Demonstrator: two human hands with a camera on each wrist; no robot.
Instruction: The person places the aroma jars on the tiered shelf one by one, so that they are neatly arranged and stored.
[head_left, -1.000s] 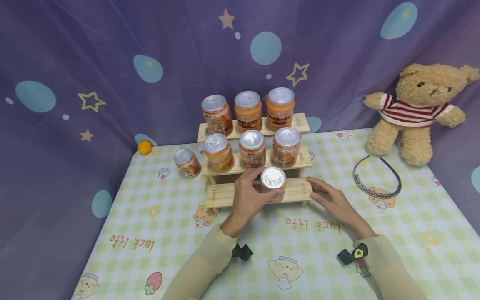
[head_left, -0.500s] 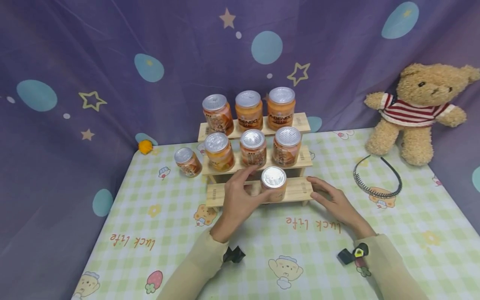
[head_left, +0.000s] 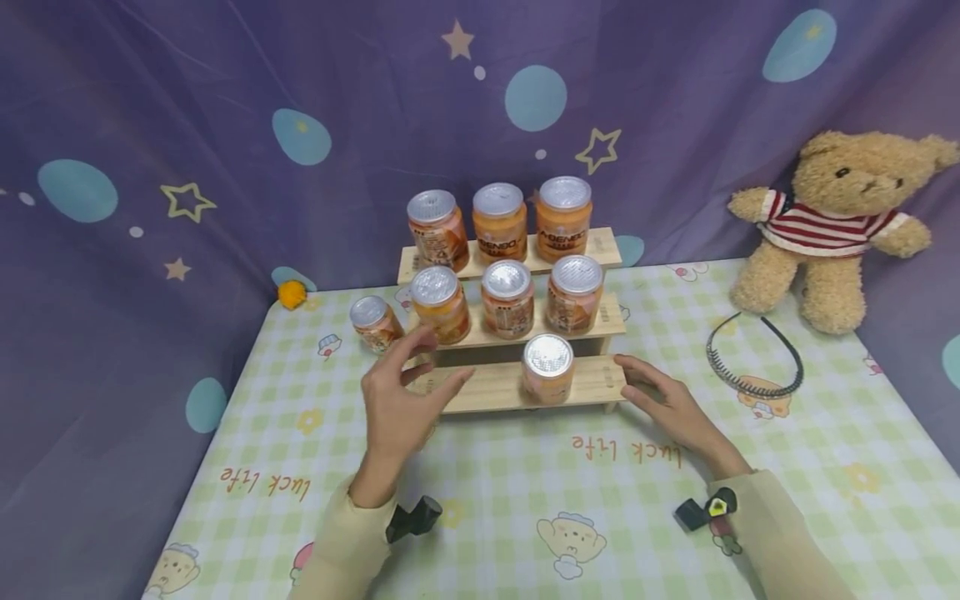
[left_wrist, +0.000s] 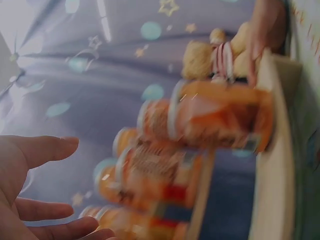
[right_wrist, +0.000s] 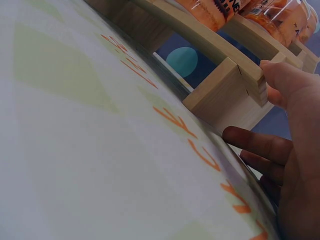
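My left hand [head_left: 401, 408] holds nothing, its thumb and fingers spread apart, just left of the lowest step's left end. A clear fruit jar [head_left: 547, 379] with a silver lid stands upright on the lowest step [head_left: 487, 387] of a wooden tiered stand, right of its middle. In the left wrist view this fruit jar [left_wrist: 220, 115] is beyond the fingertips, apart from them. At the step's right end my right hand [head_left: 667, 408] touches the wood with its fingertips. Its thumb [right_wrist: 290, 80] lies at the board's corner in the right wrist view, the lower fingers fairly straight.
Three fruit jars stand on the middle step [head_left: 480, 335] and three on the top step [head_left: 600, 243]. A lone jar [head_left: 375, 323] stands on the checked tablecloth left of the stand. To the right are a black headband [head_left: 797, 367] and a teddy bear [head_left: 832, 233]; an orange pompom [head_left: 292, 294] lies back left.
My left hand has let go of the jar on the lowest step and moved left, its fingers opening. The jar stays where it was. My right hand has kept its place.
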